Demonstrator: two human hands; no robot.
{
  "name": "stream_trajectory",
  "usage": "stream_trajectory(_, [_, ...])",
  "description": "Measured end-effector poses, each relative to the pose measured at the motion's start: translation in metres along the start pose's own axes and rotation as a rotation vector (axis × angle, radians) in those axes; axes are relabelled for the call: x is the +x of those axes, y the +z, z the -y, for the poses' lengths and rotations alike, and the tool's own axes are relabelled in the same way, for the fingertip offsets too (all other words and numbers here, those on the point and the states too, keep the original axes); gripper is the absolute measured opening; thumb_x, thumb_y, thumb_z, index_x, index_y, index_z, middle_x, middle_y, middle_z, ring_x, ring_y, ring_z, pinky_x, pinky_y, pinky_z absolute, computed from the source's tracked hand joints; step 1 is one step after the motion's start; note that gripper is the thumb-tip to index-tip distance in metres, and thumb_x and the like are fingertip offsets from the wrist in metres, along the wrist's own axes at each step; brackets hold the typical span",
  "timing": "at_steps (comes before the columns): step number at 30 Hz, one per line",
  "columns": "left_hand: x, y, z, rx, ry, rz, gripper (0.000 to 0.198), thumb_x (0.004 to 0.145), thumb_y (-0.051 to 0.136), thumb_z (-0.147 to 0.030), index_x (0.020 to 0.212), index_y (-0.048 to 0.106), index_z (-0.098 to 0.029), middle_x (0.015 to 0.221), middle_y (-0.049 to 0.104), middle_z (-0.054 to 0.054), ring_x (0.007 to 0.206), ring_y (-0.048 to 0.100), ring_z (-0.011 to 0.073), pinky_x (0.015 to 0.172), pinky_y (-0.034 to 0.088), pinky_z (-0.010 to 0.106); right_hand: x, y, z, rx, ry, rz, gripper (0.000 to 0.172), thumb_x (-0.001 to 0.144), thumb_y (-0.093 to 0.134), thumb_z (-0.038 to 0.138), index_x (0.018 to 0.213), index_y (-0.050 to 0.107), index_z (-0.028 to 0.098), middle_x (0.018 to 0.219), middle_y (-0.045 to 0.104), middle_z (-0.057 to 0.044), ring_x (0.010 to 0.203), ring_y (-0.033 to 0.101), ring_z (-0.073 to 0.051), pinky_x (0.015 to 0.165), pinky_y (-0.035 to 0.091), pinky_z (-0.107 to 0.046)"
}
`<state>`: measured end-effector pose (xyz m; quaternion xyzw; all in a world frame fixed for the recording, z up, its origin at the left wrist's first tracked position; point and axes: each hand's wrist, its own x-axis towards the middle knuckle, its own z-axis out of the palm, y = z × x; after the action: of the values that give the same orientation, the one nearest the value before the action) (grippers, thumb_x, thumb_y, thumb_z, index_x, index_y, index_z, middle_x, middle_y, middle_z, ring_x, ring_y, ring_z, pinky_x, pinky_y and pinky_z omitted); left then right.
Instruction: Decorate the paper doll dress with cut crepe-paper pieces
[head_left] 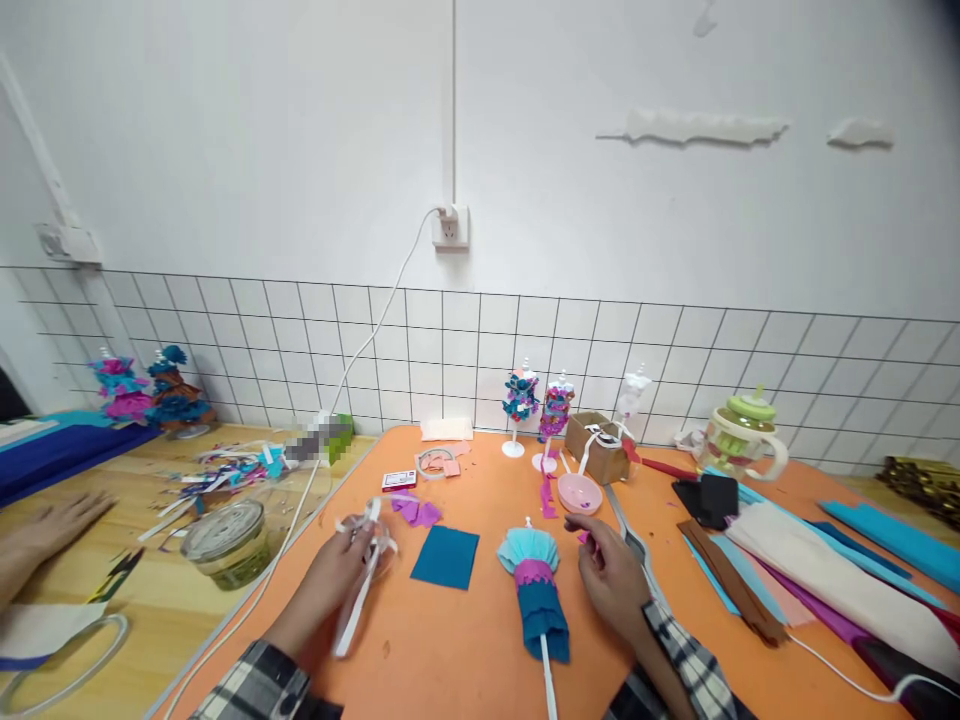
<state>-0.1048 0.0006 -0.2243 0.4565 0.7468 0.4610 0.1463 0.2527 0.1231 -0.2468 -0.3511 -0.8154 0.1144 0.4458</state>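
left hand (pixel 337 568) grips a white strip (pixel 358 606); right hand (pixel 611 577), half-curled, seems empty beside paper-covered form (pixel 537 598); likely readying the strip, next needing both hands.

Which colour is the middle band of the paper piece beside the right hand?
Magenta pink; the band shows best in the head view.

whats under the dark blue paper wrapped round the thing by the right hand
A white stem or strip comes out at the lower edge of the wrapped dark blue paper. What lies further inside is covered and cannot be seen.
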Motion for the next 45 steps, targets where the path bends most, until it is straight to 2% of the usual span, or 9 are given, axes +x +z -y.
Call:
stream_trajectory(5, [-0.018,-0.016,-0.031,-0.395,-0.030,-0.004,0.048,0.083,0.042,-0.062,0.088,0.062,-0.018,0.065,0.063,0.003,0.062,0.063,0.0235,0.064,0.052,0.037,0.024,-0.009,0.080,0.182,-0.110,0.068,0.028,0.083,0.043,0.010,0.103,0.060,0.022,0.090,0.067,-0.003,0.082,0.060,-0.016,0.071,0.046,-0.029])
stream_trajectory(8, [-0.042,-0.024,-0.052,-0.852,-0.017,0.148,0.042,0.076,0.062,-0.044,0.108,0.063,-0.017,0.080,0.068,0.007,0.077,0.065,0.0253,0.074,0.053,0.038,0.027,-0.011,0.134,0.315,-0.230,0.203,0.026,0.082,0.048,0.011,0.099,0.062,0.024,0.090,0.067,-0.001,0.083,0.059,-0.016,0.075,0.045,-0.029])
stream_trajectory(12, [-0.065,-0.020,-0.060,-0.801,0.006,0.175,0.054,0.078,0.066,-0.032,0.129,0.052,-0.024,0.111,0.068,0.007,0.110,0.059,0.0284,0.096,0.045,0.041,0.028,0.000,0.167,0.385,-0.205,0.246,0.027,0.083,0.050,0.013,0.103,0.063,0.026,0.094,0.067,-0.001,0.087,0.059,-0.017,0.079,0.045,-0.030])
stream_trajectory(16, [-0.067,0.001,-0.056,-0.507,0.081,0.212,0.048,0.086,0.057,-0.038,0.131,0.047,-0.025,0.136,0.057,0.009,0.132,0.043,0.0284,0.107,0.036,0.045,0.032,0.023,0.160,0.353,-0.136,0.273,0.044,0.082,0.054,0.019,0.126,0.052,0.025,0.117,0.063,-0.005,0.099,0.057,-0.021,0.087,0.045,-0.035])
stream_trajectory(19, [-0.059,0.016,-0.064,-0.383,0.176,0.237,0.042,0.088,0.053,-0.037,0.127,0.047,-0.022,0.134,0.057,0.012,0.126,0.049,0.0280,0.104,0.040,0.044,0.036,0.035,0.148,0.297,-0.078,0.347,0.059,0.077,0.060,0.020,0.134,0.045,0.023,0.127,0.057,-0.007,0.102,0.058,-0.023,0.088,0.045,-0.038])
stream_trajectory(24, [-0.046,0.025,-0.096,-0.203,0.292,0.282,0.039,0.088,0.051,-0.033,0.124,0.043,-0.021,0.105,0.071,0.010,0.095,0.067,0.0260,0.086,0.051,0.040,0.046,0.032,0.140,0.293,0.024,0.248,0.034,0.077,0.060,0.019,0.111,0.061,0.025,0.119,0.059,-0.004,0.094,0.060,-0.019,0.077,0.047,-0.030])
stream_trajectory(32, [-0.053,0.026,-0.102,-0.066,0.291,0.041,0.040,0.086,0.052,-0.041,0.121,0.046,-0.023,0.092,0.069,0.007,0.088,0.067,0.0269,0.075,0.053,0.036,0.061,0.015,0.131,0.246,0.122,0.218,0.005,0.082,0.059,0.023,0.080,0.063,0.021,0.074,0.063,0.002,0.063,0.055,-0.013,0.062,0.037,-0.025])
stream_trajectory(40, [-0.034,0.042,-0.106,-0.511,0.209,0.051,0.044,0.077,0.066,-0.041,0.111,0.046,-0.023,0.090,0.061,0.003,0.081,0.062,0.0219,0.075,0.053,0.035,0.063,0.017,0.127,0.275,0.153,0.260,0.006,0.076,0.062,0.020,0.081,0.064,0.021,0.081,0.065,0.001,0.062,0.055,-0.012,0.064,0.039,-0.024])
stream_trajectory(45, [-0.024,0.049,-0.092,-0.940,0.308,0.185,0.046,0.085,0.051,-0.040,0.128,0.047,-0.024,0.112,0.062,0.010,0.097,0.059,0.0260,0.087,0.050,0.042,0.065,0.016,0.126,0.180,0.249,0.228,0.004,0.077,0.062,0.025,0.077,0.065,0.023,0.072,0.066,0.002,0.060,0.055,-0.014,0.057,0.034,-0.024])
